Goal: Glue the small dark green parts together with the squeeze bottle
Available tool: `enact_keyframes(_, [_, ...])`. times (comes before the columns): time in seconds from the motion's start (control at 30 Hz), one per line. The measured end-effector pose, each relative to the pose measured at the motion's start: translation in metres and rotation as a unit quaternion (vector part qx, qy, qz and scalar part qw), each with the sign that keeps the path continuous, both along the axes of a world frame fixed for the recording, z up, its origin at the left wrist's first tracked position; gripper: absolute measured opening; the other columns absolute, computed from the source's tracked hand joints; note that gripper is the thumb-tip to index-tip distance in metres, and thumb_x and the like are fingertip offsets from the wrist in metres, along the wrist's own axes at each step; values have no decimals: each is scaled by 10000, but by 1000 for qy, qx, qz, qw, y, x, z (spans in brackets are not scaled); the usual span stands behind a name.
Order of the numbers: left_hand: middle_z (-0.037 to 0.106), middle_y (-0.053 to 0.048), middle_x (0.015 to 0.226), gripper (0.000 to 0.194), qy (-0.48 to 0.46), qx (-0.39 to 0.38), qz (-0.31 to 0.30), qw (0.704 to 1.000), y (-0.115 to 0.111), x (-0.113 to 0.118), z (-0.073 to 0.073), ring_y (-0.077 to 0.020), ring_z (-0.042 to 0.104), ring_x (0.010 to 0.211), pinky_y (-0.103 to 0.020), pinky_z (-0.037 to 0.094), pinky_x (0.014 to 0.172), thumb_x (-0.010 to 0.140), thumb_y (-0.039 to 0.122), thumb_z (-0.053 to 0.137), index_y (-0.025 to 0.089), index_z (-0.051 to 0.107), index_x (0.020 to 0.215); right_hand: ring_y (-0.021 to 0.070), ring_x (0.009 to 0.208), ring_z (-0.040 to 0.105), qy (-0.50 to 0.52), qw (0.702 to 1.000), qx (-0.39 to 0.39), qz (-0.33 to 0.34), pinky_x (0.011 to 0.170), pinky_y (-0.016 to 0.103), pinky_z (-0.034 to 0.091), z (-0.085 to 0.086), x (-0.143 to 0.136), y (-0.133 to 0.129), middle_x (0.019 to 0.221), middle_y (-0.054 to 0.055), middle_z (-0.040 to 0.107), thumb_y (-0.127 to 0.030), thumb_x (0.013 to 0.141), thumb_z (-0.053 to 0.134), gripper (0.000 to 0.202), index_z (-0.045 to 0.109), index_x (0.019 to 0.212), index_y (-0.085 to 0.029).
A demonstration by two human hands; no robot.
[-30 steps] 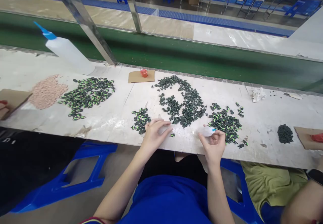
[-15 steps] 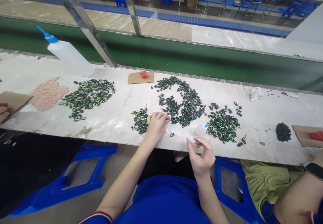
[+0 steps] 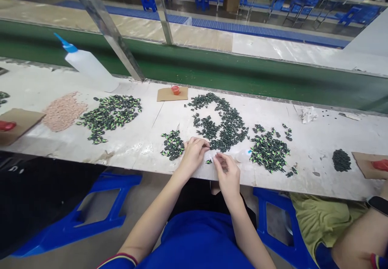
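My left hand (image 3: 195, 152) is closed in a pinch at the near edge of a pile of small dark green pieces (image 3: 228, 129). Whatever its fingertips hold is too small to make out. Close by on its right, my right hand (image 3: 229, 177) has thumb and fingertips brought together; their contents, if any, are hidden. One dark piece with green marks (image 3: 209, 161) lies between the hands on the white table (image 3: 142, 143). Left of my left hand is a small heap of green-marked dark pieces (image 3: 172, 144). A larger such heap (image 3: 269, 152) lies to the right, beside a small translucent bottle (image 3: 242, 156) with a blue tip.
A large white squeeze bottle (image 3: 91, 69) stands tilted near a metal post (image 3: 112, 30). Pinkish pieces (image 3: 64, 111) lie leftward. A red cup (image 3: 175, 90) sits on cardboard (image 3: 163, 95). Another person's arm (image 3: 357, 232) is at the right. A green strip (image 3: 242, 71) runs behind the table.
My right hand has moved left and forward to beside my left hand, and its spread thumb and fingers have drawn together. The view has shifted slightly; my left hand stays by the pile.
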State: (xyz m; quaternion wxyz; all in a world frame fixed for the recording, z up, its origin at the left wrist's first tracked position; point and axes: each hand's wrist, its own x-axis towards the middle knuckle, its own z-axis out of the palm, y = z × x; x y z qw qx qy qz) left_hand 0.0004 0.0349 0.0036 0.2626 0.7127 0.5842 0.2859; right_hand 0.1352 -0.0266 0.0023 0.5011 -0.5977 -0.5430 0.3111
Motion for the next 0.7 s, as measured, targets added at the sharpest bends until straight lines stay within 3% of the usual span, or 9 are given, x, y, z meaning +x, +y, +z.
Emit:
enact_keyframes(0.13, [676, -30, 858, 98, -141, -8, -24, 990, -9, -4, 0, -201, 606, 879, -358, 452, 833, 819, 122, 560, 199, 621, 812, 192, 795, 671, 55, 998, -33, 17, 681, 309, 570, 1, -7, 10, 958, 86, 698, -317, 818, 630, 229, 693, 999, -192])
enact_keyframes(0.27, [678, -34, 903, 77, -238, -20, -53, 970, -19, -7, 4, -171, 643, 854, -306, 496, 800, 857, 189, 537, 198, 610, 878, 184, 816, 684, 160, 986, -41, 23, 706, 300, 577, 4, -9, 12, 934, 60, 712, -325, 794, 665, 153, 702, 875, -201])
enact_keyframes(0.37, [700, -41, 951, 92, -160, -7, -41, 986, -29, -11, 4, -209, 629, 947, -381, 461, 892, 862, 243, 583, 215, 634, 934, 185, 784, 695, 202, 977, -62, 8, 702, 313, 586, 2, -5, 9, 891, 48, 736, -338, 770, 686, 148, 702, 819, -199])
enact_keyframes(0.5, [696, -43, 1010, 135, -26, 20, -22, 999, -43, -12, -4, -267, 559, 1061, -466, 394, 947, 800, 262, 693, 243, 673, 932, 191, 762, 693, 158, 985, -65, 4, 730, 320, 583, -4, 5, 3, 792, 37, 735, -298, 718, 735, 98, 742, 761, -211])
enact_keyframes(0.7, [701, -35, 930, 78, -55, 42, -18, 997, -46, -7, -14, -224, 580, 958, -387, 457, 869, 846, 183, 617, 232, 670, 874, 211, 860, 696, 108, 993, -40, 41, 783, 342, 584, -5, 14, -2, 891, 63, 741, -279, 782, 668, 119, 772, 825, -242])
